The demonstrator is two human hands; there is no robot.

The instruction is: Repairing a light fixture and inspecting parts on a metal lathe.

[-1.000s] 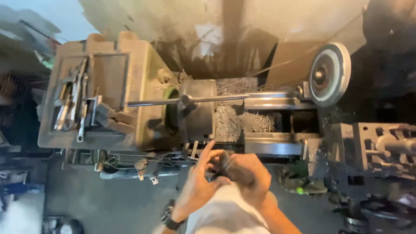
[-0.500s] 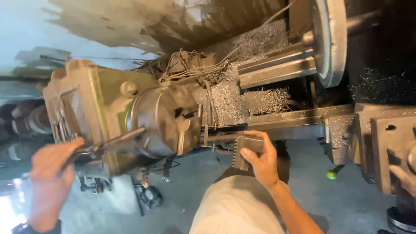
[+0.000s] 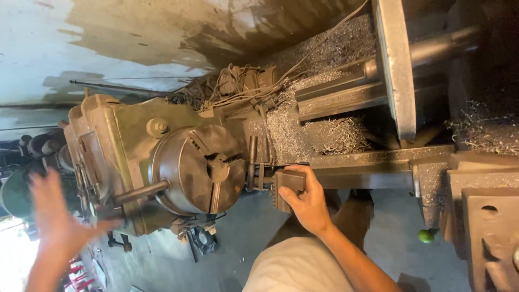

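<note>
My right hand (image 3: pixel 305 201) grips a dark stepped metal block (image 3: pixel 286 186) at the front of the lathe bed, just right of the round chuck (image 3: pixel 199 168). My left hand (image 3: pixel 57 216) is blurred at the lower left, fingers spread and holding nothing, close to the chuck key handle (image 3: pixel 139 192) that sticks out of the chuck toward it. The chuck sits on the olive-green headstock (image 3: pixel 116 146).
Metal shavings (image 3: pixel 324 132) pile on the lathe bed behind the chuck. A large grey disc (image 3: pixel 396 65) on a shaft stands at upper right. Heavy grey castings (image 3: pixel 486 216) fill the right edge. A small green ball (image 3: pixel 426 236) lies on the floor.
My left hand has let go of the chuck key handle and pulled away to the lower left. My right hand stays on the metal block. The view has moved closer to the chuck.
</note>
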